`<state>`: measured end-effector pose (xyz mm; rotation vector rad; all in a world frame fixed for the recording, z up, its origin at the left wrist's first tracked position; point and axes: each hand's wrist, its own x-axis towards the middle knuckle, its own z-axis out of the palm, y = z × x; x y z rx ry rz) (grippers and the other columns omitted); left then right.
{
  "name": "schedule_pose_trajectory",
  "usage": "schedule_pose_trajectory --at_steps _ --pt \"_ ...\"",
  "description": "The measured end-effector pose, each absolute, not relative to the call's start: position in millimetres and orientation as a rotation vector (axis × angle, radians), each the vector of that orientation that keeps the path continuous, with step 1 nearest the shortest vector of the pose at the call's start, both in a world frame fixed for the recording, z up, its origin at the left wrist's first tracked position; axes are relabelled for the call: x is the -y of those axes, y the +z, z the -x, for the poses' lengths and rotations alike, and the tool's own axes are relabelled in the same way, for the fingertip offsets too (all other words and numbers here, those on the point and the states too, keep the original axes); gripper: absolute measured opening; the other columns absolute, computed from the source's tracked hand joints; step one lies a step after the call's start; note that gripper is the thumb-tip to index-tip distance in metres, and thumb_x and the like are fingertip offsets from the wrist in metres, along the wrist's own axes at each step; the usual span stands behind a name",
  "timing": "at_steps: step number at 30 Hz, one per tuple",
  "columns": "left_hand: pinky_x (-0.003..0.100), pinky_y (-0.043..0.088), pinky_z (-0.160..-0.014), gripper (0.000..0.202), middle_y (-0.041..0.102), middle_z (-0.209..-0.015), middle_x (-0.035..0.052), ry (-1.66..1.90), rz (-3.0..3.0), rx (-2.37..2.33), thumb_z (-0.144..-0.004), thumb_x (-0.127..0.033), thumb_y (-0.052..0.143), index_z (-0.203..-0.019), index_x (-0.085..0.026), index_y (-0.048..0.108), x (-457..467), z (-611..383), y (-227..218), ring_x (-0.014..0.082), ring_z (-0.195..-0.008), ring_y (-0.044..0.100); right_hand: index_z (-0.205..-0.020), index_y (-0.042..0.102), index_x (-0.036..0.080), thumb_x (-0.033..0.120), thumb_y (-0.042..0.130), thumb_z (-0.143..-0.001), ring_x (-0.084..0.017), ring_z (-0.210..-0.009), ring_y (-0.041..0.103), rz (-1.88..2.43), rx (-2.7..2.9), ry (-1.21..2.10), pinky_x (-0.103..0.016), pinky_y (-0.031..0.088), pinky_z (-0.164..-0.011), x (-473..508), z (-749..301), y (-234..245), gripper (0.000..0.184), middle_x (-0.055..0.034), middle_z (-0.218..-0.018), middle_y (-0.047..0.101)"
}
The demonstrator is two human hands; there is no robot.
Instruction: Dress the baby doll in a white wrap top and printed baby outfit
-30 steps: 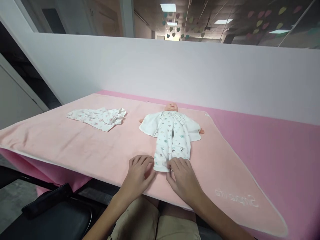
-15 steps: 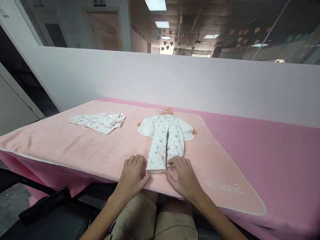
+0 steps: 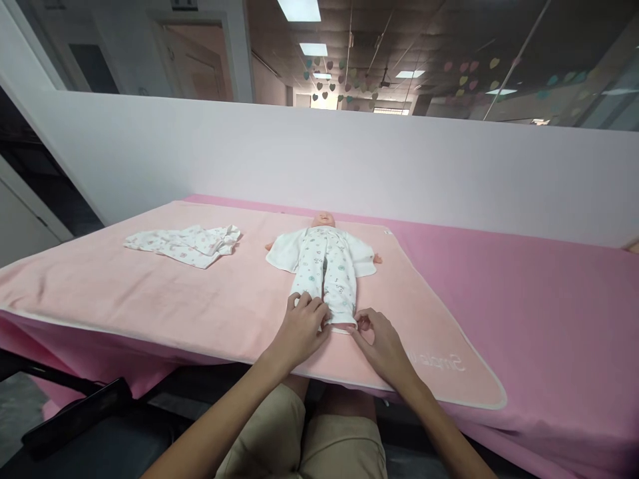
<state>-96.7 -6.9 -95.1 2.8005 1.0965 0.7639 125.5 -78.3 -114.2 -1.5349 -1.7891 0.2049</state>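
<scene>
A baby doll [image 3: 324,218] lies on its back, head away from me and arms spread in a white top [image 3: 360,255]. White baby trousers [image 3: 339,279] with small green prints stretch from below its chin toward me, legs side by side. At the cuff of the trouser leg on the right, my right hand [image 3: 378,342] pinches the outer corner. My left hand [image 3: 303,329] has its fingers closed at the inner corner of that same cuff and covers the lower end of the other leg. Whether the doll's legs are inside the trousers is hidden.
Left of the doll lies a crumpled white garment with pink prints [image 3: 192,246]. A peach blanket [image 3: 239,299] is spread under everything, over a pink table cover [image 3: 539,319]. A low white wall [image 3: 374,166] stands behind. A black chair [image 3: 94,426] is at lower left.
My left hand has moved right, from the left leg's cuff to the right leg's cuff. My right hand has shifted to that cuff's outer corner. The right leg's hem now lies straighter.
</scene>
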Motion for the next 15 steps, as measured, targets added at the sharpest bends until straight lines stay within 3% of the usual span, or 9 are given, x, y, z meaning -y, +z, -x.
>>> schedule_pose_trajectory --at_steps 8,12,15 --pt "0.050 0.040 -0.102 0.006 0.066 -0.099 0.0055 0.859 -2.706 -1.065 -0.092 -0.023 0.058 -0.096 -0.024 0.054 28 103 -87 0.0276 -0.099 0.058 -0.105 0.061 0.026 0.014 0.060 -0.089 -0.026 -0.090 0.064 1.515 1.842 0.083 -0.043 0.053 -0.082 97 -134 -93 0.021 -0.0039 -0.097 0.067" --pt "0.051 0.043 -0.101 0.010 0.066 -0.118 0.0094 0.815 -2.673 -0.994 -0.094 -0.024 0.058 -0.103 -0.024 0.056 37 114 -93 0.0312 -0.111 0.057 -0.109 0.060 0.026 0.014 0.060 -0.094 -0.027 -0.089 0.065 1.473 2.042 -0.042 -0.045 0.053 -0.081 104 -136 -94 0.019 -0.0061 -0.098 0.067" --pt "0.051 0.045 -0.106 0.025 0.061 -0.139 0.0113 0.812 -2.617 -0.975 -0.095 -0.024 0.060 -0.120 -0.026 0.057 37 134 -99 0.0334 -0.128 0.053 -0.121 0.061 0.026 0.019 0.066 -0.094 -0.032 -0.108 0.066 1.451 2.104 -0.102 -0.049 0.056 -0.087 105 -134 -95 0.028 -0.0119 -0.119 0.069"
